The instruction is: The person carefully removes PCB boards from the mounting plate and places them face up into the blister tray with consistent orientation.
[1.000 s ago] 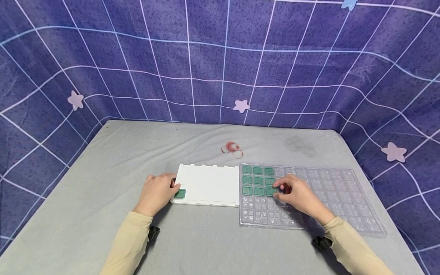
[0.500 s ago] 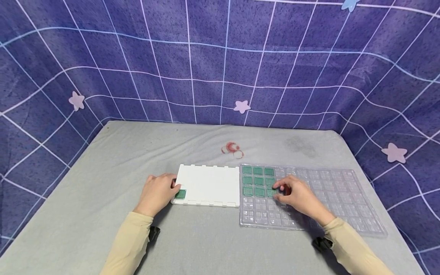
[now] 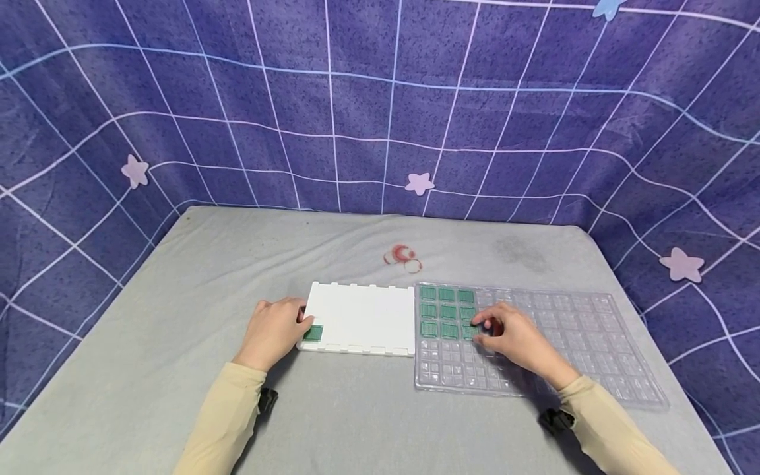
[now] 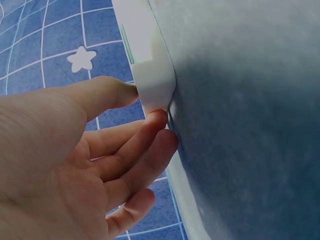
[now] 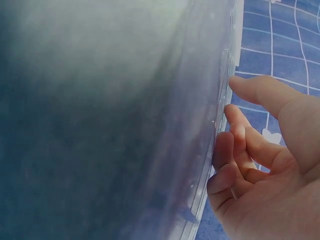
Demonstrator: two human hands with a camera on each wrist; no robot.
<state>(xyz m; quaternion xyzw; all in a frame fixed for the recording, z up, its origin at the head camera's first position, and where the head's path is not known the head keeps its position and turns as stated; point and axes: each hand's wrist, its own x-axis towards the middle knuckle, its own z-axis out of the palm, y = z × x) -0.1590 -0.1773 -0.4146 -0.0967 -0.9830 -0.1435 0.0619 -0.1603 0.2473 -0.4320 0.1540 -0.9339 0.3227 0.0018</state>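
Observation:
A flat white panel (image 3: 362, 320) with notched edges lies on the table, with one small green circuit board (image 3: 313, 333) at its front left corner. My left hand (image 3: 274, 334) grips the panel's left end, thumb beside that board. In the left wrist view the thumb meets the panel's (image 4: 155, 82) upper face and the fingers reach its end. Right of the panel lies a clear plastic tray (image 3: 549, 336) with several green boards in its left pockets. My right hand (image 3: 513, 334) pinches the nearest right-hand circuit board (image 3: 468, 332) between thumb and index finger. The right wrist view hides this board.
The grey cloth-covered table (image 3: 356, 409) extends around the panel and tray. Behind it hangs a purple curtain (image 3: 356, 105) with grid lines and stars. Red ring marks (image 3: 402, 256) show on the cloth. The tray's left edge adjoins the panel's right end.
Both hands stay nearly in place. The circuit board at the right fingertips shifts very slightly in its pocket; the whole head view drifts a little.

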